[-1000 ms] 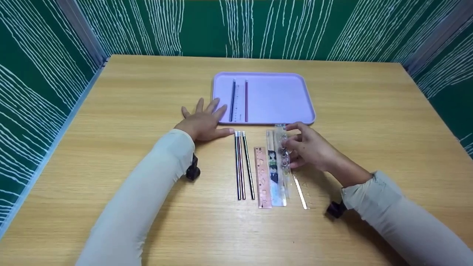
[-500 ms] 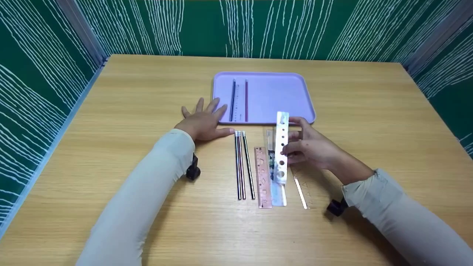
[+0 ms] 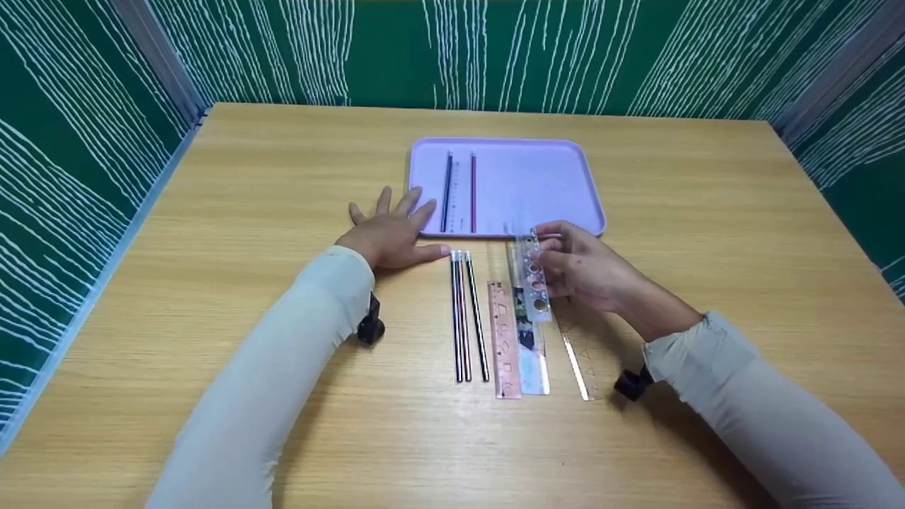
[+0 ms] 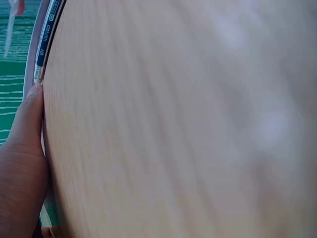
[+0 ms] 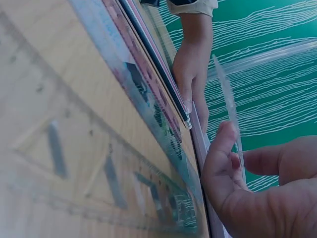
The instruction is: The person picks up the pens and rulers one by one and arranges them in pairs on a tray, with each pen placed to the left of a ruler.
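My right hand (image 3: 590,272) pinches a clear ruler (image 3: 535,283) with round holes, raised and tilted over the tray's front edge. In the right wrist view the ruler (image 5: 229,99) shows edge-on between thumb and fingers. Spread flat, my left hand (image 3: 389,230) rests on the table, its fingertips over the left edge of the purple tray (image 3: 544,184). Its thumb touches the eraser end of a pencil (image 4: 45,42). Several striped pencils (image 3: 460,318) lie side by side, beside a pink ruler (image 3: 503,346), a ruler with a cartoon print (image 3: 530,353) and a clear ruler with triangle cutouts (image 3: 583,364).
Inside the tray's left part lie a dark pencil (image 3: 447,192), a clear ruler (image 3: 460,198) and a red pencil (image 3: 474,192). Green walls (image 3: 389,53) with white lines enclose the wooden table (image 3: 297,155) at the back and sides.
The right hand has lifted the holed ruler off the row of rulers, turned it, and shifted slightly left with it. My left hand has stayed in place.
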A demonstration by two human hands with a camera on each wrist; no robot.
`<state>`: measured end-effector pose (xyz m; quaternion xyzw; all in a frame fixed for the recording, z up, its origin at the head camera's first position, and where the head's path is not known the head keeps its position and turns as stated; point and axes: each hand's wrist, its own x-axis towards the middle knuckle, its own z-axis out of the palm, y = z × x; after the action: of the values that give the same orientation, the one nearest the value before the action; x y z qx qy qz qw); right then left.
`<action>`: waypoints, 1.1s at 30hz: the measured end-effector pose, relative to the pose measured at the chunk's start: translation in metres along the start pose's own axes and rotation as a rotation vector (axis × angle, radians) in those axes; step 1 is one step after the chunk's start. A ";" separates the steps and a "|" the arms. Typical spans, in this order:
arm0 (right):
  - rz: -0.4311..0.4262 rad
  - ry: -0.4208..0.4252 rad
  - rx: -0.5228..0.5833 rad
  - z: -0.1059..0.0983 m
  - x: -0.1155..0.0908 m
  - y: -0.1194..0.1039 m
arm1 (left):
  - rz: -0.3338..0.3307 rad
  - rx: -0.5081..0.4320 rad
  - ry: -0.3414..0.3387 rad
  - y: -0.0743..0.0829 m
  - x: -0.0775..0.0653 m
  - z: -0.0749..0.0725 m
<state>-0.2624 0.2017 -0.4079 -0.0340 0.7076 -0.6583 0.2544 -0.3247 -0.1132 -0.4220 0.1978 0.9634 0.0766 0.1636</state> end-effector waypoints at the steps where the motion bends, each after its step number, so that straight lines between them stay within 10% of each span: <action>1: -0.003 0.004 -0.004 0.000 0.001 0.000 | 0.001 0.001 0.001 0.000 0.000 0.000; 15: 0.014 0.012 0.134 0.000 0.016 -0.019 | 0.006 -0.001 -0.002 -0.001 0.002 0.001; 33: 0.041 0.132 0.031 0.009 0.063 -0.034 | 0.006 -0.008 -0.002 0.000 0.000 -0.001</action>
<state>-0.3236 0.1650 -0.3953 0.0282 0.7130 -0.6648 0.2210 -0.3245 -0.1131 -0.4213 0.2003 0.9623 0.0808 0.1652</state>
